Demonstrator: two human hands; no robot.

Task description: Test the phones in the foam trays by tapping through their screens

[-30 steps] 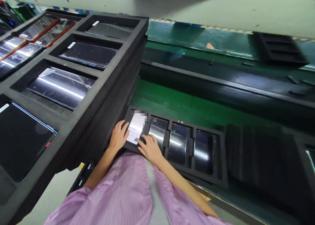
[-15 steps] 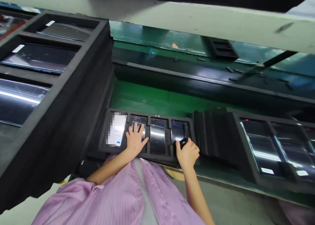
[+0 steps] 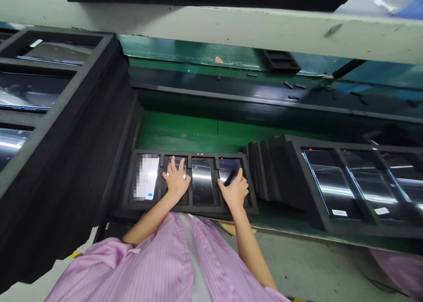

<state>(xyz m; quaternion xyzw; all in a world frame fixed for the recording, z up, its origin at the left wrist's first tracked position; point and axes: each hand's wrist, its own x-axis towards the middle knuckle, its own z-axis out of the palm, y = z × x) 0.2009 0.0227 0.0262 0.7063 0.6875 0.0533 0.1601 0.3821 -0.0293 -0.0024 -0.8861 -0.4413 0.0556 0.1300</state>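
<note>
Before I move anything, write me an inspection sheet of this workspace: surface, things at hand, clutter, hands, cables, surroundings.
Surface: green worktop, visible behind the front tray.
Things at hand: front tray bearing four phones in a row; leftmost phone lit, third phone dark.
Clutter: small dark pieces scattered beyond the worktop.
Hands: left hand over the second phone, fingers spread; right hand at the rightmost phone; grip unclear.
Cables: thin dark line on the floor, lower right, possibly a cable.
Surroundings: tall tray stack at left; phone-filled tray at right; pale beam across the top.
</note>
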